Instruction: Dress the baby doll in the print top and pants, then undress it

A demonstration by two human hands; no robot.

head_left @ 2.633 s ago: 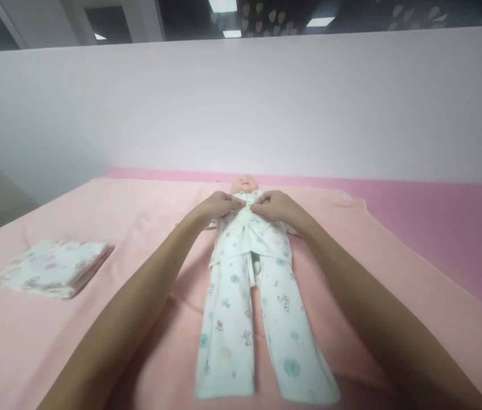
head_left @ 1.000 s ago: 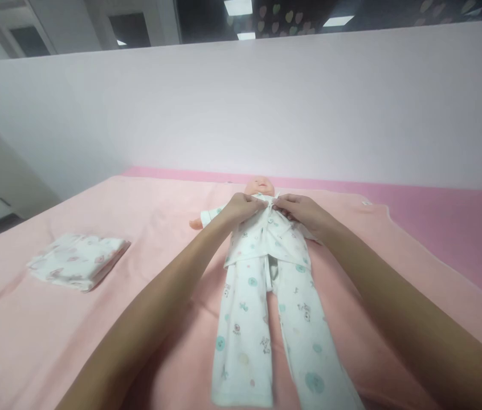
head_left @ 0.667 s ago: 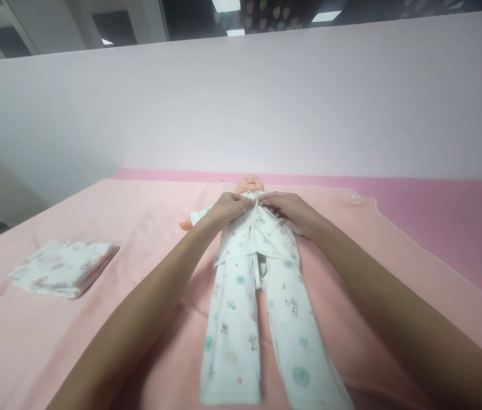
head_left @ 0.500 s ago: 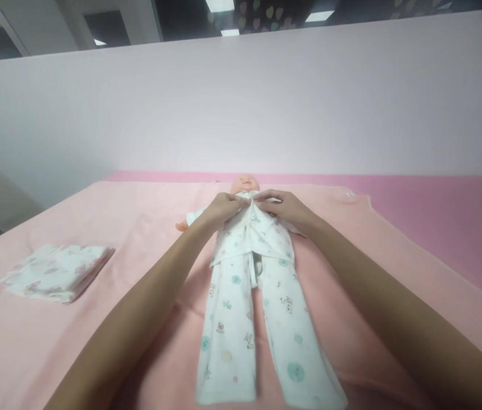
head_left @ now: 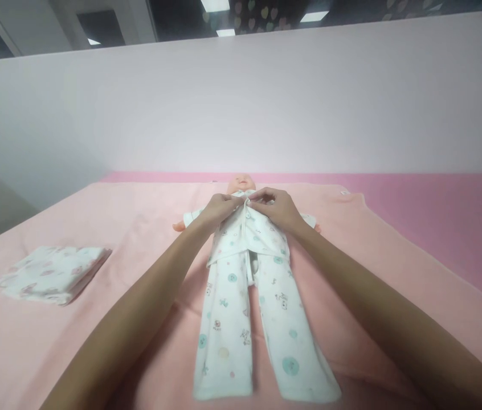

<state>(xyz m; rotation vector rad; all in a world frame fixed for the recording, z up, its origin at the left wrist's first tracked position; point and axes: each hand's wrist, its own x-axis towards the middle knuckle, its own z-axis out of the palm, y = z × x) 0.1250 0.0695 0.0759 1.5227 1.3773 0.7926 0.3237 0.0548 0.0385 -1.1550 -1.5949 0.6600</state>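
A baby doll (head_left: 241, 183) lies on its back on a peach blanket (head_left: 138, 239), dressed in a white printed top (head_left: 247, 236) and matching white trousers (head_left: 249, 330). My left hand (head_left: 219, 206) pinches the left edge of the top at the doll's collar. My right hand (head_left: 275, 206) pinches the right edge at the same spot, close to a small button. Both hands are closed on the fabric just below the doll's chin, nearly touching each other.
A folded white printed cloth (head_left: 53, 273) lies on the blanket at the left. A brighter pink surface (head_left: 437, 210) shows beyond the blanket's right edge. A pale wall (head_left: 241, 108) rises right behind the doll's head.
My hands stay at the doll's collar, with the fingers working closer together. The doll's two small hands now show at either side of the top. The view has shifted slightly.
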